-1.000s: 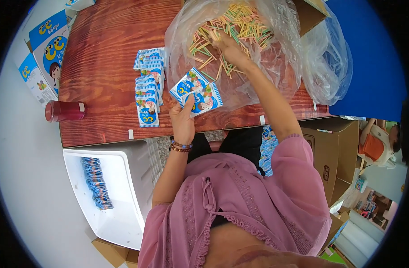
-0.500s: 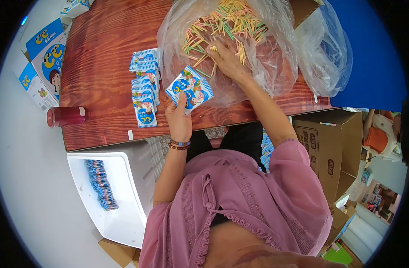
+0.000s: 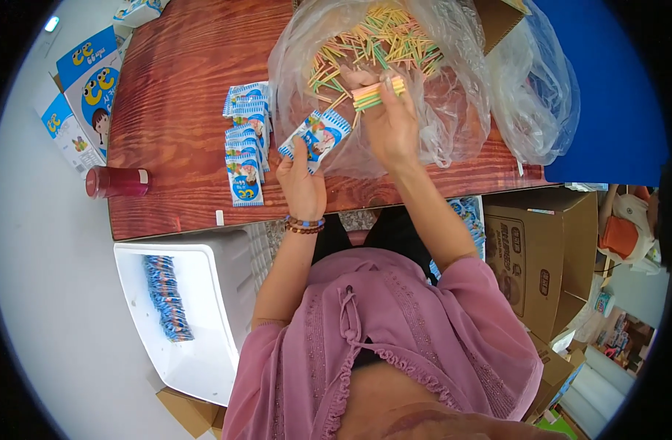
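Nearest the person, a white plastic bin (image 3: 204, 323) is sitting on the floor below the table edge, with a row of blue packets (image 3: 167, 297) lying inside it. To the right, a brown cardboard box (image 3: 530, 257) is standing beside the table.

Above that, the left hand (image 3: 301, 183), wearing a beaded bracelet (image 3: 304, 224) at the wrist, is gripping a small blue-and-white packet (image 3: 315, 137) between thumb and fingers, holding it up over the near part of the wooden table (image 3: 182, 88). Just left of it, a column of matching packets (image 3: 246, 143) is lying overlapped on the table. Further left, a dark red bottle (image 3: 116, 182) is lying on its side near the table corner.

The right hand (image 3: 391, 121) is reaching into a clear plastic bag (image 3: 453, 110) and is pinching a small bundle of coloured sticks (image 3: 378, 92), held level just beside the packet. Beyond the fingers, a loose heap of the same sticks (image 3: 380, 40) is filling the bag.
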A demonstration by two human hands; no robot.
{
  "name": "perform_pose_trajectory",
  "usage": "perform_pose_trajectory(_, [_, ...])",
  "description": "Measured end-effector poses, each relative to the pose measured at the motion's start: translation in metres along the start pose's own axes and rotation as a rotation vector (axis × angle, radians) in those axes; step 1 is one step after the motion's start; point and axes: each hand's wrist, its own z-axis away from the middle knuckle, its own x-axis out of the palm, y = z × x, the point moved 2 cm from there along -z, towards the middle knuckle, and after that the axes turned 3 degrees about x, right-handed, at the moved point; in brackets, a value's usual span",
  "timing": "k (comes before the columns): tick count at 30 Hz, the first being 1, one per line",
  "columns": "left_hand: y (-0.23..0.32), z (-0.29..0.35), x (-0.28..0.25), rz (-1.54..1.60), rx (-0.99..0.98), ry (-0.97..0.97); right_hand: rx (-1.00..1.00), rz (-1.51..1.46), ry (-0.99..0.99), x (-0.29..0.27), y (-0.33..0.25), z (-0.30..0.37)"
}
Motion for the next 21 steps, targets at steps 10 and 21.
perform_pose_trajectory(10, [0.002, 0.006, 0.011, -0.028, 0.098, -0.037, -0.064, -0.110, 0.003, 0.033, 0.012, 0.028])
perform_pose_trajectory(21, [0.009, 0.004, 0.007, 0.076, 0.101, -0.147, 0.037, 0.090, -0.033, 0.045, 0.013, 0.042])
